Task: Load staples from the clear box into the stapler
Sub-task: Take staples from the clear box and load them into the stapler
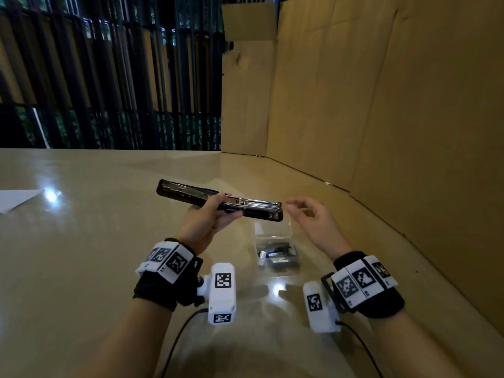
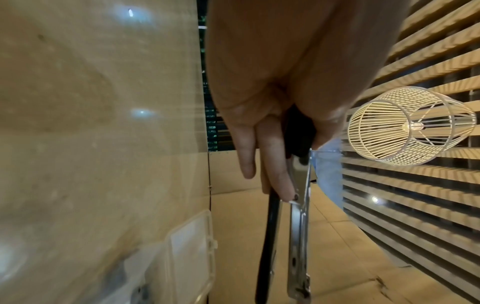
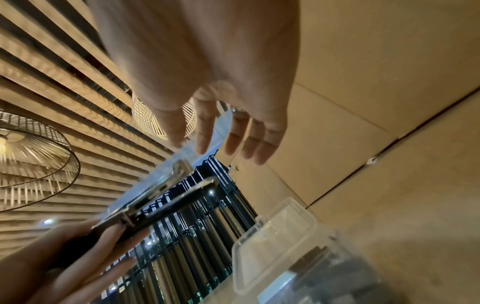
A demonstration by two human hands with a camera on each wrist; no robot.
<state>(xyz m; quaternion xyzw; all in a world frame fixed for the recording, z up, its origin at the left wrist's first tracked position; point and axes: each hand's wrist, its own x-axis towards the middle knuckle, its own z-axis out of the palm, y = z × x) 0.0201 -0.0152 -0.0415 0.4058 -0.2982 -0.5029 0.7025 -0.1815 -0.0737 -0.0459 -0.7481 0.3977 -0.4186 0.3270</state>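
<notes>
A black stapler [image 1: 191, 193] with its lid swung flat open is held above the table by my left hand [image 1: 210, 214], which grips it near the hinge. Its metal staple channel [image 1: 253, 204] faces up; the same channel [image 2: 298, 236] and the stapler [image 3: 161, 201] show in the wrist views. My right hand [image 1: 305, 211] hovers just right of the stapler's end, fingers loosely spread and holding nothing. Below them the clear box [image 1: 275, 249] lies on the table with its lid up and grey staple strips [image 1: 281, 255] inside; the box [image 3: 285, 242] also shows close to the right wrist.
The tan table [image 1: 95, 255] runs to a cardboard wall [image 1: 381, 105] on the right and back. A white sheet of paper [image 1: 16, 199] lies at the far left edge. Black railings [image 1: 109, 77] stand behind. Wrist camera cables trail toward me.
</notes>
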